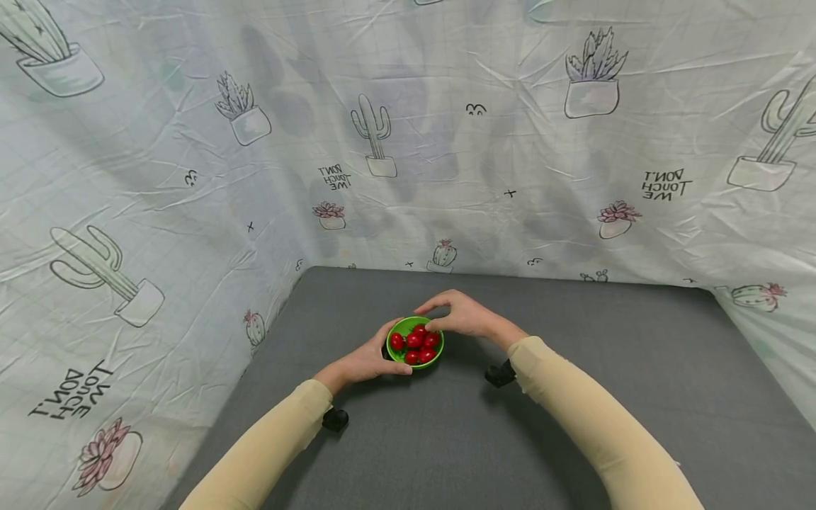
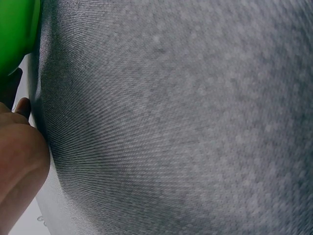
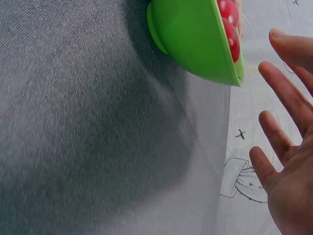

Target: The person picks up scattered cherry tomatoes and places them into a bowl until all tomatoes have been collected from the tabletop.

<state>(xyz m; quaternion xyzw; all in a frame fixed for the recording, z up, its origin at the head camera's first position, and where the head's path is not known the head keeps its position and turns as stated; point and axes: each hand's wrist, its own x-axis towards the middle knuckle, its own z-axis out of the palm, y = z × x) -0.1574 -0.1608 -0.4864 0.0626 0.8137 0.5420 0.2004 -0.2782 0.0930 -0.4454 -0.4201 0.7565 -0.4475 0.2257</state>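
Head view: the green bowl (image 1: 414,345) of tomatoes (image 1: 415,343) sits mid-mat (image 1: 574,397). The left hand (image 1: 366,361) cups the bowl's near-left side; the right hand (image 1: 460,315) arches over its far-right rim, fingers loosely curved. Left wrist view: only the palm edge shows beside the bowl (image 2: 14,34); I cannot tell its grip. Right wrist view: the fingers (image 3: 283,98) are spread, clear of the bowl (image 3: 195,39).

Soft, even light fell from above, with no glare.
Faint shadows lay beneath both sleeves on the grey table (image 1: 574,333), and blurred ones on the cactus-print cloth (image 1: 446,106). The head view bowed at its edges; both wrist views were soft, the table's weave smeared close up.
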